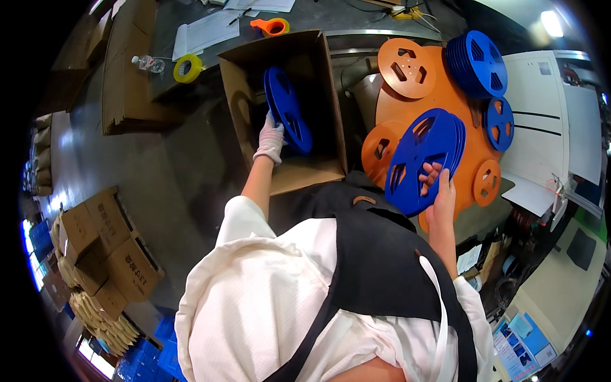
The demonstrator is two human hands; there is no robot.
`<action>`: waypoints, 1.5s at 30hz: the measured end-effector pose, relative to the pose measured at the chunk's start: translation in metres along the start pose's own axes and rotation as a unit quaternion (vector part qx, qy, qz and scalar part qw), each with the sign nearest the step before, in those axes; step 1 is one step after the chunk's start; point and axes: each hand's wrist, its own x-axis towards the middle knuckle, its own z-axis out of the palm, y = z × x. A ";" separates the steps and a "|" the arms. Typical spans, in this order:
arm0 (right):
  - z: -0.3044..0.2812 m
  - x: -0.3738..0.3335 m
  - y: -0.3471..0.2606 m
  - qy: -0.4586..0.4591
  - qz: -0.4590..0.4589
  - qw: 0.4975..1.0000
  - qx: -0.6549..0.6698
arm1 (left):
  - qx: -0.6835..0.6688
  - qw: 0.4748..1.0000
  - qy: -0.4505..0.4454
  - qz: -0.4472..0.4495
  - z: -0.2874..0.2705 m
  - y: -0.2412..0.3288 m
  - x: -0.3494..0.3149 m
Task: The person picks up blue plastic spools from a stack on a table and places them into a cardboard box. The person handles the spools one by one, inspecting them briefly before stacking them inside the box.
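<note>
Blue reels point(287, 108) on edge in the box point(331, 95), gloved left hand point(270, 141) gripping; right hand point(439, 194) clutching another stack point(425, 159) (tilted).

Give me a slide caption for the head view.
Gloved left hand steadies blue reels in cardboard box; bare right hand grips more blue reels.

A grey floor point(159, 165) runs under everything, shiny at the left where light falls on it. Flattened cardboard point(130, 70) lies stacked at the upper left, and printed cartons point(111, 254) sit lower left beside bundles of tan material point(102, 318) and blue crates point(153, 356). A grey counter point(318, 16) crosses the top, carrying papers point(210, 28) and tape rolls point(188, 67). A white cabinet point(541, 114) stands at right, a ceiling lamp point(551, 22) glowing above it.
</note>
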 end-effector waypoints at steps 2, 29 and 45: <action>-0.010 -0.004 0.002 0.015 0.002 1.000 -0.009 | 0.024 1.000 0.017 -0.008 0.020 0.007 0.016; -0.037 0.000 -0.017 0.019 -0.011 0.997 0.077 | 0.176 0.984 0.025 -0.020 0.100 0.003 0.022; -0.010 -0.024 -0.016 -0.246 0.059 0.883 0.395 | 0.434 0.794 0.185 0.384 0.042 0.203 -0.091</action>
